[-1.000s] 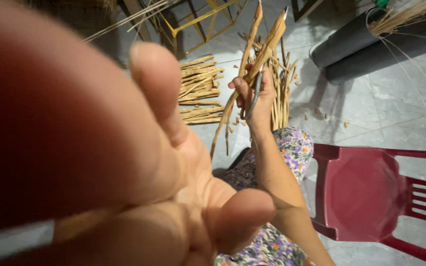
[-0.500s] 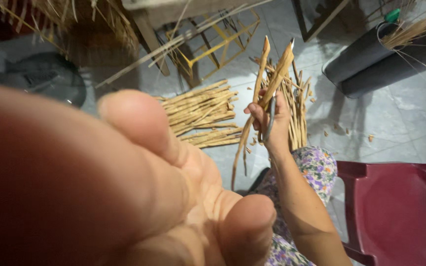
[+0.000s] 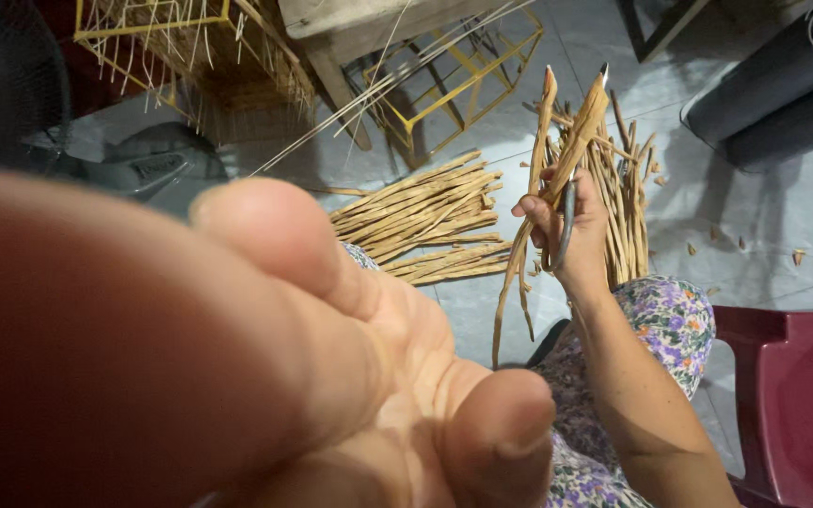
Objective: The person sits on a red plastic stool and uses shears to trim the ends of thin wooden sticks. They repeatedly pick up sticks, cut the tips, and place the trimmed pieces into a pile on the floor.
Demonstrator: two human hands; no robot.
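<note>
Left hand [image 3: 265, 376]: open, palm up, huge and blurred against the lens.
Right hand [image 3: 566, 226]: clenched round split cane sticks [image 3: 571, 132] and a dark tool [image 3: 566, 221].
Floor: cane bundle [image 3: 425, 216].

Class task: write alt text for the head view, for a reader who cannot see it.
A left hand fills the near view, open and empty, while the right hand grips split cane strips and a blade. More cane lies on the floor.
</note>
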